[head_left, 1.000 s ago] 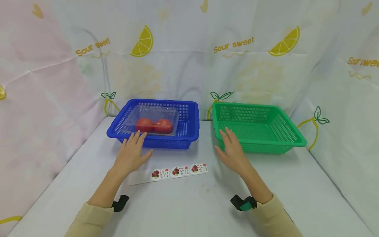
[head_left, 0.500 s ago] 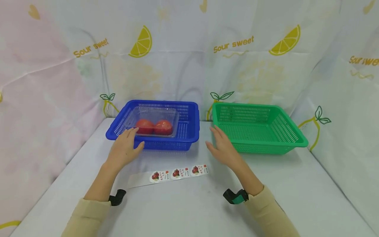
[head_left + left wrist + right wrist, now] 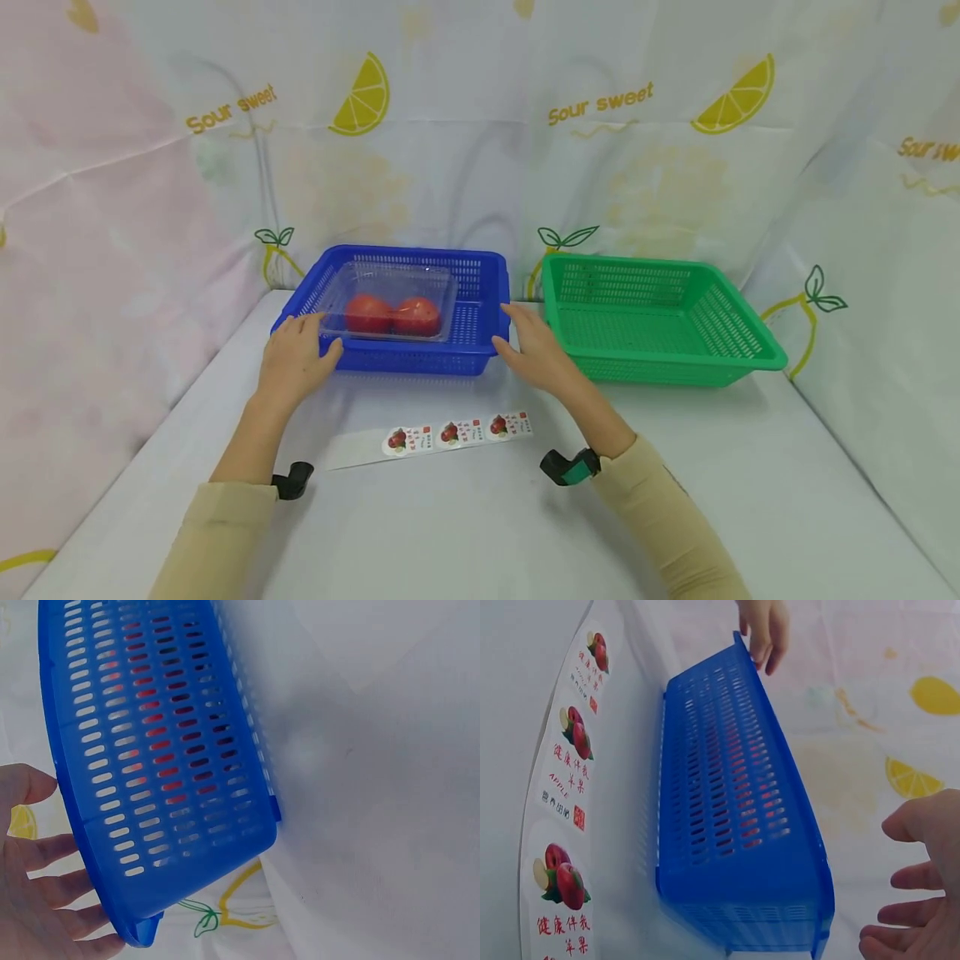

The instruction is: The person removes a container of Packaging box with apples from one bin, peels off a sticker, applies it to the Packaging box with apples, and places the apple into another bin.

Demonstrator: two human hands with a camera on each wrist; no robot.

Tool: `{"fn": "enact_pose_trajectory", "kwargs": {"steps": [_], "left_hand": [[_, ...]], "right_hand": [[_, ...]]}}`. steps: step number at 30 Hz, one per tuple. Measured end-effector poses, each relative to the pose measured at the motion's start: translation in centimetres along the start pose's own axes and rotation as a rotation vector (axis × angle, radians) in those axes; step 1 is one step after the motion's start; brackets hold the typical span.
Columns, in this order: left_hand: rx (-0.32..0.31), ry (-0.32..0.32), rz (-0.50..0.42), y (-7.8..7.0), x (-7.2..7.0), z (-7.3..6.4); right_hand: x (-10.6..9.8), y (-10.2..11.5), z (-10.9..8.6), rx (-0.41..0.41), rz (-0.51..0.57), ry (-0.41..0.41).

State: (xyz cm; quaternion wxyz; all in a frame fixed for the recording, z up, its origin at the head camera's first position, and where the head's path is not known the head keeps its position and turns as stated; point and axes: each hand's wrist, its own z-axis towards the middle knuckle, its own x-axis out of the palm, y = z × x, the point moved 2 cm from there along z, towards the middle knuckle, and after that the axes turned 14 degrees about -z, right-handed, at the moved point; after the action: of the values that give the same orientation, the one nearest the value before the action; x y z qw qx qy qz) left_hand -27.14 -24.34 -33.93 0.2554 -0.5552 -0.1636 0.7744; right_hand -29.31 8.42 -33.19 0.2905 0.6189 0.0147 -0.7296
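Observation:
A blue plastic basket (image 3: 408, 360) stands at the back left of the table. In it lies a tilted clear plastic box (image 3: 393, 281) with two round red fruits (image 3: 368, 314) inside. My left hand (image 3: 294, 357) is at the basket's front left corner, fingers loosely spread; in the left wrist view its fingertips (image 3: 97, 949) meet the rim, contact hard to tell. My right hand (image 3: 534, 354) hovers by the basket's right end with relaxed fingers. The right wrist view shows a gap between that hand and the rim (image 3: 821, 877).
To the right stands a green plastic basket (image 3: 667, 368). A strip of apple stickers (image 3: 456, 433) lies on the white table (image 3: 480, 525) in front of the blue basket. A patterned cloth (image 3: 465, 108) hangs behind and along the sides.
My right hand has moved left from the green basket to the blue basket's right end. My left hand has shifted slightly left, to that basket's corner. The baskets keep their places.

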Motion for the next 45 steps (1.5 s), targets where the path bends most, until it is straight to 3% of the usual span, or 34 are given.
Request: {"fn": "enact_pose_trajectory", "kwargs": {"steps": [6,11,15,22,30,37,45], "left_hand": [[-0.05,-0.003,-0.011,0.7,-0.5,0.5],[-0.092,-0.043,-0.009,1.3,-0.8,0.9],[-0.154,-0.058,-0.018,2.1,-1.0,1.1],[-0.333,-0.089,-0.152,3.2,-1.0,1.9],[-0.459,-0.072,-0.25,4.2,-1.1,2.3],[-0.49,-0.058,-0.368,5.4,-1.0,1.9],[-0.559,-0.185,-0.614,5.7,0.2,1.9]], "right_hand": [[0.6,1.1,1.7,-0.019,0.027,0.006],[0.9,2.0,3.1,-0.02,0.06,0.012],[1.4,2.6,4.5,-0.013,0.087,0.033],[3.1,3.3,7.3,0.077,0.147,0.151],[4.3,4.1,9.0,0.191,0.24,0.259],[5.1,4.2,10.6,0.276,0.254,0.276],[6.4,3.0,11.8,0.408,0.277,0.328]]}}
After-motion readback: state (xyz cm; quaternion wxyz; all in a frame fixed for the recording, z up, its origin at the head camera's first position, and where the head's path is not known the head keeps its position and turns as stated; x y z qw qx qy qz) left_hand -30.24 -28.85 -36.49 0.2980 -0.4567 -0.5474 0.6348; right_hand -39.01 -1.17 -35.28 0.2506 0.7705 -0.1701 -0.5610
